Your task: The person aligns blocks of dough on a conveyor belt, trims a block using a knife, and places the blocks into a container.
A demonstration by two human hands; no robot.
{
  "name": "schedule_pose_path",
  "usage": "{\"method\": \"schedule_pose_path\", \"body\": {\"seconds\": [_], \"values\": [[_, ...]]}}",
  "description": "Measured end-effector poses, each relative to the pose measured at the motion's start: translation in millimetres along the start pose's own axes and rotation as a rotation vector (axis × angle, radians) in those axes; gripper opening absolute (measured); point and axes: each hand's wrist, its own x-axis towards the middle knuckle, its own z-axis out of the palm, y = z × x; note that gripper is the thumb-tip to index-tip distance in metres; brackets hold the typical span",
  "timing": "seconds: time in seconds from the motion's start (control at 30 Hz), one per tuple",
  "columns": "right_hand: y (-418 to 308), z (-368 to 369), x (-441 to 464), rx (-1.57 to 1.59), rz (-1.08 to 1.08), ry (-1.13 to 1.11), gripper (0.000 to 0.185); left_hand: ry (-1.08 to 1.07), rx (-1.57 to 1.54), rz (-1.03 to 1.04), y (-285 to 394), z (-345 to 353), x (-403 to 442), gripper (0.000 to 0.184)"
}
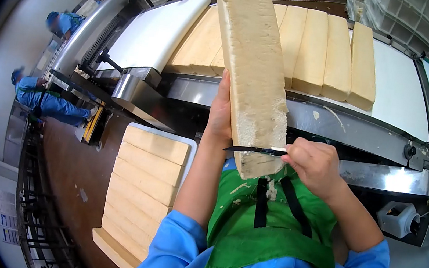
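Note:
A long pale loaf (pixel 258 69) is held up at a slant in front of the green apron. My left hand (pixel 222 105) grips its left side and underside; part of that hand is hidden behind the loaf. In my right hand (pixel 309 163) is a dark, thin-bladed knife (pixel 255 150), its fingers closed round the handle. The blade lies across the loaf's near end, where the surface looks rough and scraped. Pale crumbs (pixel 271 189) cling to the apron just below.
Several similar loaves (pixel 311 54) lie side by side on a white conveyor belt (pixel 402 88) with a metal edge. More loaves (pixel 144 173) fill a white tray (pixel 190 152) at lower left. Two co-workers (pixel 48 101) (pixel 66 22) are at the far left. A white plastic jug (pixel 398 219) is at right.

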Motion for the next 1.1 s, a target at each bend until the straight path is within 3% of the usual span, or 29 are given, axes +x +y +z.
{"method": "schedule_pose_path", "body": {"seconds": [0.23, 0.37, 0.77, 0.93, 1.03, 1.1], "values": [[-4.2, 5.0, -25.8, -0.006, -0.007, -0.119, 0.020, 0.040, 0.003, 0.036, 6.1, 0.5, 1.3, 0.064], [-8.5, -3.7, -5.5, -0.062, -0.036, 0.028, 0.020, -0.016, 0.035, 0.011, 5.7, -2.9, 2.1, 0.064], [-2.1, -0.7, -35.6, -0.072, -0.044, -0.208, 0.015, -0.011, -0.043, 0.016, 12.3, 7.1, 4.2, 0.065], [5.7, -27.0, -23.2, 0.157, 0.011, -0.020, 0.019, -0.083, 0.015, 0.046, 15.5, 8.9, 5.4, 0.066], [16.3, -29.8, 0.2, 0.078, 0.156, 0.059, 0.021, -0.035, 0.076, 0.061, 6.3, 13.6, 1.1, 0.065], [22.7, -32.5, 20.2, 0.045, 0.132, 0.073, 0.019, -0.006, 0.070, 0.041, -0.4, 20.6, -1.7, 0.068]]}}
